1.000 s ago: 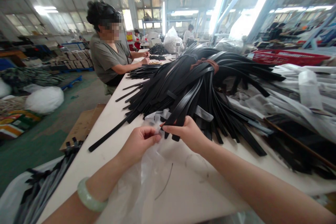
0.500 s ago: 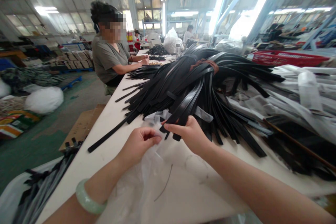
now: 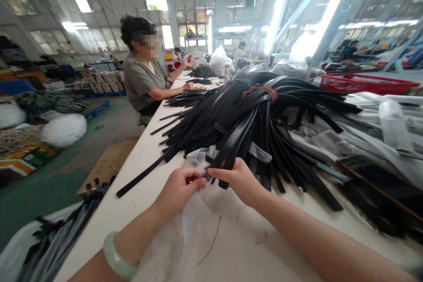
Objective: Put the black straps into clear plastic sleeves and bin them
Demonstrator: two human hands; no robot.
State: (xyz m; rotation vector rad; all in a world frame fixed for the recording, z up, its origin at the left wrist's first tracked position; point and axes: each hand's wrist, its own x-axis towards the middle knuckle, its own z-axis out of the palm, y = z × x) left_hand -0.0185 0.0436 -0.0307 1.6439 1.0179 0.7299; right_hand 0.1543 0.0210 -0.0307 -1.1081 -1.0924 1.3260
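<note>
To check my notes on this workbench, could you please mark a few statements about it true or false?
1. The right hand grips ends of black straps. True.
2. The left hand lies flat on the table. False: its fingers pinch the clear plastic bag.
3. The left wrist bears a red watch. False: a pale green bangle.
4. A co-worker works farther along the table. True.

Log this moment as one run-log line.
left hand: pinches clear plastic sleeve | right hand: grips black strap ends | strap pile: behind hands, on white table
</note>
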